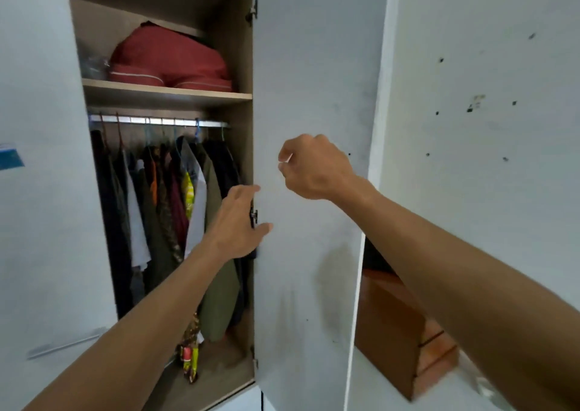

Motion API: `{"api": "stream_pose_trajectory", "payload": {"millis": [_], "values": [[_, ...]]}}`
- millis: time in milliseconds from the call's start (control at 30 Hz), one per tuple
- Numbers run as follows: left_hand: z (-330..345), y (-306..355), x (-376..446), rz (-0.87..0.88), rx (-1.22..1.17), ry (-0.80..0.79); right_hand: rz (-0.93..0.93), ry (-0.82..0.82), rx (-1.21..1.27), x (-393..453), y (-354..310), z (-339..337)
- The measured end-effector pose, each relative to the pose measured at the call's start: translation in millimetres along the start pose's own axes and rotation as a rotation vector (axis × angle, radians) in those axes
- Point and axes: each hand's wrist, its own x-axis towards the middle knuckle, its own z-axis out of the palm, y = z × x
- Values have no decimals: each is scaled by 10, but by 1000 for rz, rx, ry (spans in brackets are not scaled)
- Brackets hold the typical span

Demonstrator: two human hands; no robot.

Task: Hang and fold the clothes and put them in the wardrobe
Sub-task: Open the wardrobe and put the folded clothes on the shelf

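The wardrobe stands open in front of me, its white right door (314, 96) swung out. Several garments (175, 206) hang on hangers from a metal rail (157, 121), among them an olive green one, a white one and dark ones. My left hand (238, 222) reaches to the hinge side of the right door, fingers spread, holding nothing. My right hand (310, 167) is raised in front of the door panel with fingers curled in a loose fist; a small pale edge shows at the fingertips, too small to identify.
A red padded bag (169, 62) lies on the upper shelf (166, 92). The left door (37, 190) is at the left. A brown wooden piece of furniture (398, 326) stands behind the right door, against a marked white wall (486, 128).
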Motion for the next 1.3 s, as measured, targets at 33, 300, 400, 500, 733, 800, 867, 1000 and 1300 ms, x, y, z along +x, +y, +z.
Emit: {"api": "stream_pose_trajectory", "payload": {"millis": [33, 300, 400, 500, 733, 800, 867, 1000, 1300], "values": [[103, 151, 34, 23, -20, -8, 25, 41, 6, -39, 135, -77], [916, 1049, 428, 12, -165, -63, 210, 349, 179, -111, 1142, -400], [1110, 1181, 581, -39, -206, -52, 263, 211, 358, 39, 1386, -409], [1254, 1282, 707, -91, -190, -41, 242, 64, 539, 180, 1541, -338], [1350, 1302, 706, -180, -185, 0, 120, 216, 608, 407, 1643, -101], [1274, 1237, 637, -176, -204, 74, 55, 247, 599, 441, 1574, -70], [1131, 1107, 552, -169, -218, 108, -18, 289, 612, 466, 1425, -26], [707, 750, 369, -189, -280, 57, -170, 327, 667, 592, 1063, 67], [-255, -157, -199, -331, -243, 76, -578, 442, 686, 1073, -238, 628]]}}
